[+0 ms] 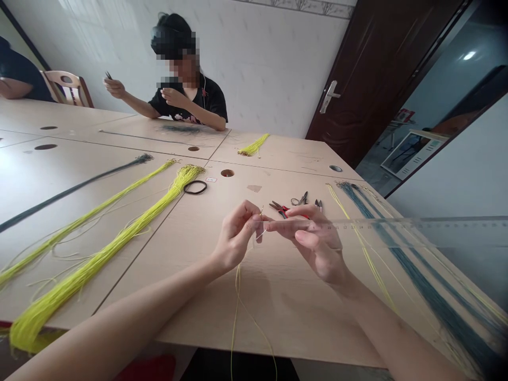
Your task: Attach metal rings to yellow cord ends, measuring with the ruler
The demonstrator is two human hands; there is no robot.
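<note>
The left hand (236, 233) is closed in a pinch at the upper end of a thin yellow cord (238, 286), which hangs in a loop past the table (190, 296) edge. The right hand (317, 243) is half curled, holding a clear ruler (381, 230) sideways above the table, its forefinger stretched toward the pinch. A firm pinch, a level ruler and a taut, untwisted cord end would likely help them line up accurately.
</note>
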